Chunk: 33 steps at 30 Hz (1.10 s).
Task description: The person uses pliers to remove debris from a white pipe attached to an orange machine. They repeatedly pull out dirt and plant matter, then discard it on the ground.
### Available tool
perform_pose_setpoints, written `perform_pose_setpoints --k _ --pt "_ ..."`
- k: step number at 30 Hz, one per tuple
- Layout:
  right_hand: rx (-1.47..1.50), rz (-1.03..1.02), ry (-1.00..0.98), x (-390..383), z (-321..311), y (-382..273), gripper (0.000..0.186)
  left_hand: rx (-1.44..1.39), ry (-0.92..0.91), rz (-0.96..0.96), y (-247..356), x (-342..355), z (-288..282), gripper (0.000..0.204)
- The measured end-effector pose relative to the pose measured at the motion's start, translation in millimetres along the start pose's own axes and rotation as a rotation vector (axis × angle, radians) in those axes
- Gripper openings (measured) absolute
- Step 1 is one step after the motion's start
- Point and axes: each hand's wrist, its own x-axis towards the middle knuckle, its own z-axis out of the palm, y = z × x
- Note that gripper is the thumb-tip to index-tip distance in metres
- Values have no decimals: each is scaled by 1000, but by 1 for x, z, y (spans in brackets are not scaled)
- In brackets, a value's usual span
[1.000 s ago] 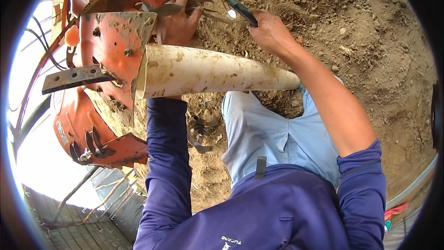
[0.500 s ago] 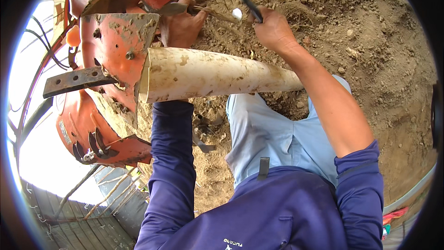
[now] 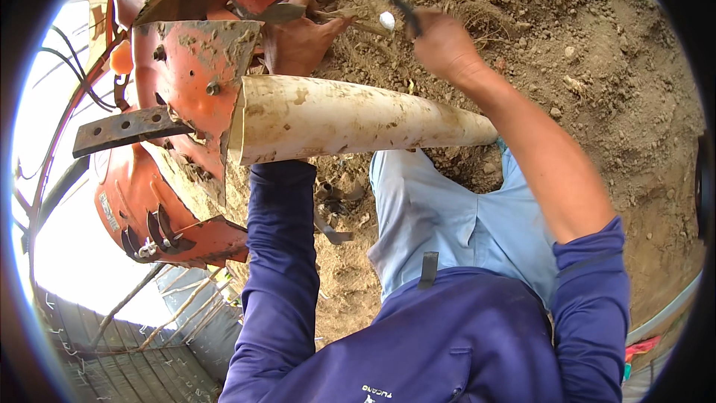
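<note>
– Right hand [image 3: 445,46] has shifted slightly rightward in view since a second ago, and the dark-handled tool [image 3: 406,10] in it now stands steeper

– Are its fingers closed?

– Yes, curled round the handle, probably for a firm hold. Motion blurs them, and the tool's far end is unclear. It hangs over loose soil [image 3: 597,67], close to a small white scrap [image 3: 387,21]

– And the left hand [image 3: 302,43]?

– It's beside the muddy orange panel [image 3: 198,52], one finger pointing right. Metal hides part of it, so I can't tell whether it grips anything

– Why does that arm look cut in two?

– A pale pipe [image 3: 358,116] crosses above it. I'd guess the arm goes beneath because the pipe lies between body and hand

– Anything acting as a container?

– Only the pipe comes close: its wide end faces the panel, its narrow end is near the blue trousers [image 3: 432,201]. What's inside, I can't see

– Further out?

– A dark bar [image 3: 130,128] with holes juts left from the panel
</note>
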Motion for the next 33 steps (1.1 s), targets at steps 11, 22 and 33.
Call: perform_pose_setpoints --k 11,22,33 --pt "141 103 93 -2 -2 2 11 -2 5 106 7 0 -2 69" --pt "5 140 -133 6 -7 14 12 -56 -192 -157 13 1 -6 69" --pt "106 -43 -61 -5 18 21 27 39 39 -1 3 -1 6 60"
